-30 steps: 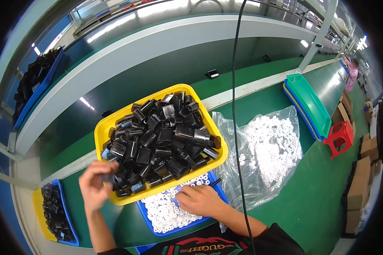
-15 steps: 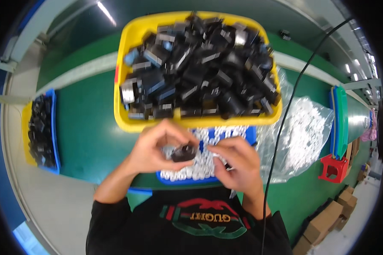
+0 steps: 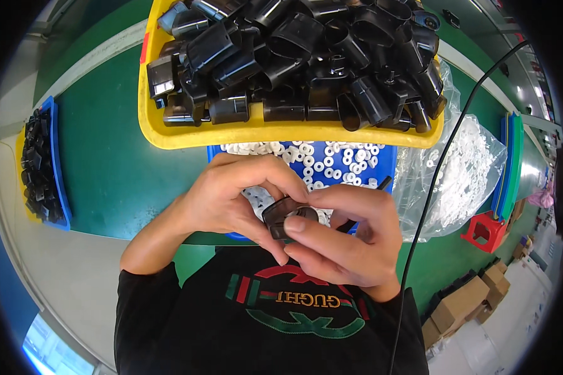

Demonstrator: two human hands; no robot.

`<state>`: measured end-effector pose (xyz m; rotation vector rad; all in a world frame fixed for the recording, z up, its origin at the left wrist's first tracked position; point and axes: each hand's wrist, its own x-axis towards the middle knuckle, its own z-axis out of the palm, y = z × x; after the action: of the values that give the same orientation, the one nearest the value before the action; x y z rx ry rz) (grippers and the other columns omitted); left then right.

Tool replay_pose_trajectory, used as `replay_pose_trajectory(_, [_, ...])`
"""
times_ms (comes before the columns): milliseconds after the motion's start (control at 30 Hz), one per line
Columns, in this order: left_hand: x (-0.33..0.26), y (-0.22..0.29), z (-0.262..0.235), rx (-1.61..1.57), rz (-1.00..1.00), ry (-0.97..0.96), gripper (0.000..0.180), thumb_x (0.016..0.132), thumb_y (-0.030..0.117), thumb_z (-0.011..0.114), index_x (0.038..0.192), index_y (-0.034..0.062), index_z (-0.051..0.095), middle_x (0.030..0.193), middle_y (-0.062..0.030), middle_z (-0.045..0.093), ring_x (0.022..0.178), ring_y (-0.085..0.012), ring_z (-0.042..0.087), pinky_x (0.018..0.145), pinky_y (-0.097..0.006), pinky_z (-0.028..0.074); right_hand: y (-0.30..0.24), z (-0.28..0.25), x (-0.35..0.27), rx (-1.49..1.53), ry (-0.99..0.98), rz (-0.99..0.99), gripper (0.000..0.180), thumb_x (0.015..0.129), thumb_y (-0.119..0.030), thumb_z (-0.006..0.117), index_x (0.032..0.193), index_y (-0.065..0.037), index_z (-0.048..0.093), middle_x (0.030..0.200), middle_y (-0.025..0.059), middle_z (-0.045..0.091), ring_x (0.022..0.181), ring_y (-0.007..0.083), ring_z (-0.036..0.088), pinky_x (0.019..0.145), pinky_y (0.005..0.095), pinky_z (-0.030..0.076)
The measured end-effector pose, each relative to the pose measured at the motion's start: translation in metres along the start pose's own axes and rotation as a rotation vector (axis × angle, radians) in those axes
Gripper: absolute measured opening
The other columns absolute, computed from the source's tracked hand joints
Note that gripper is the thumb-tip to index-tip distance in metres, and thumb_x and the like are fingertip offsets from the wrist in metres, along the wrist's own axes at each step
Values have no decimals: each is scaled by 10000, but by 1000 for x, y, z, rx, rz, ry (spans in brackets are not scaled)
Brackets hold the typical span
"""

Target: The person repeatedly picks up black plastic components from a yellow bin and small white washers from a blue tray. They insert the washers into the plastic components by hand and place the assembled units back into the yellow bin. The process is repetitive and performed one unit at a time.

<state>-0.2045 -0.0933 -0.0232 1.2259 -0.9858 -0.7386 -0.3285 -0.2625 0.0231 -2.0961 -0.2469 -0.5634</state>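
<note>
Pinching one black plastic housing (image 3: 280, 215) between your left hand (image 3: 231, 200) and right hand (image 3: 344, 240), you steady it near the blue tray (image 3: 381, 164) of white washers (image 3: 322, 164).

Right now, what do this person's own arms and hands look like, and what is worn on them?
Both the left hand and right hand are bare: no gloves, rings or watch show. The forearms are uncovered. A black short-sleeved shirt with a red and green chest print is worn.

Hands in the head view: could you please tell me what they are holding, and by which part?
Both hands, left and right, pinch one small black plastic housing between them by its sides, fingertips wrapped round its edges.
</note>
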Motion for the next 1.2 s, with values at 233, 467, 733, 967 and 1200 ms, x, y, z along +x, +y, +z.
replay_pose_trajectory(233, [0,-3,1,-48,25,15,622,509,275,955,1024,64,675,950,-28,712,801,-162,687,727,-278,554,8,0,-5,0,2,45,453,650,-123,851,1078,-58,719,1015,71,633,606,95,548,475,208,438])
replay_pose_trajectory(467, [6,3,1,65,8,-18,519,592,180,928,1021,25,679,973,-79,690,839,-210,677,743,-306,542,11,2,-6,6,28,11,450,662,-137,844,1085,-51,715,1012,70,635,592,99,543,472,217,416])
replay_pose_trajectory(733, [6,3,5,195,50,24,340,689,-43,808,974,11,629,888,-94,655,804,-208,660,689,-306,514,-4,-31,6,788,252,22,145,727,-45,757,833,-41,659,603,107,581,450,162,488,392,278,344])
replay_pose_trajectory(967, [-1,14,4,212,-145,-37,336,706,-10,818,899,52,550,791,-62,641,663,-165,657,582,-242,473,6,-14,39,1336,243,-376,150,823,22,696,742,-39,585,544,73,618,388,126,531,361,179,341])
replay_pose_trajectory(1200, [-1,1,5,110,-124,-10,300,720,57,827,907,25,594,789,-77,632,672,-188,647,597,-280,492,-6,-9,44,910,74,-70,189,824,5,669,725,-83,534,540,32,574,390,106,465,355,217,306])
